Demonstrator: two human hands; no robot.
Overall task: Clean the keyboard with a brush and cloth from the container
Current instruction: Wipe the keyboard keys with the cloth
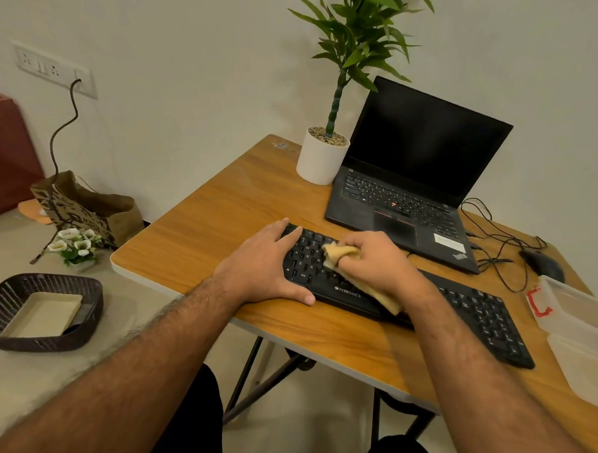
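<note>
From the head view, the black keyboard (pixel 465 308) lies on the wooden tabletop (pixel 205 227). The left hand (pixel 261 265) rests flat, fingers spread, on its left end. The right hand (pixel 374 260) bunches the tan cloth (pixel 340 255) in a curled grip against the keys. A clear container (pixel 583 333) sits at the right.

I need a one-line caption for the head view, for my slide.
Right hand wipes the black keyboard with a yellow cloth while the left hand steadies it.
</note>
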